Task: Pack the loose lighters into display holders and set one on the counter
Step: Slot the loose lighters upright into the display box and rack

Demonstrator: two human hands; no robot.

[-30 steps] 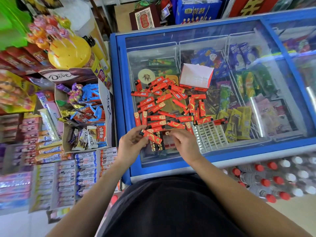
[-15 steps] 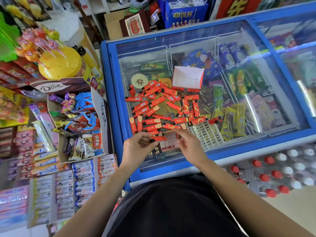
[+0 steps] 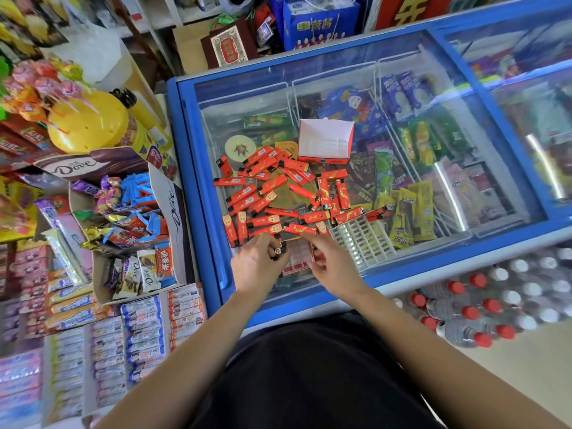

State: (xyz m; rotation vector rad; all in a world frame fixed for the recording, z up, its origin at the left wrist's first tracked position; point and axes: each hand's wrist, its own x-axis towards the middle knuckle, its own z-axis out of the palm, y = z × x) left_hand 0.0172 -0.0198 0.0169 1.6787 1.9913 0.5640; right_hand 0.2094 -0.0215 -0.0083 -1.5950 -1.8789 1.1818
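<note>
Several loose red lighters (image 3: 280,184) lie scattered on the glass lid of the blue freezer (image 3: 201,193). My left hand (image 3: 257,263) pinches a lighter (image 3: 277,251) upright, metal top toward me. My right hand (image 3: 332,264) curls its fingers round a red lighter (image 3: 318,257) beside it. Between both hands sits a red-and-white holder (image 3: 297,257), largely hidden. An empty white grid holder (image 3: 360,239) lies just right of my right hand. An open red-and-white box (image 3: 325,144) stands behind the pile.
A Dove candy box (image 3: 123,212) and a yellow lollipop stand (image 3: 86,122) crowd the shelf to the left. Snack bars (image 3: 108,351) fill the rack below. Red-capped water bottles (image 3: 483,308) lie on the floor at the right. Ice creams show under the freezer glass.
The camera has shifted a little. My left hand turned its lighter from flat to upright, and my right hand drew closer with its fingers curled round a lighter.
</note>
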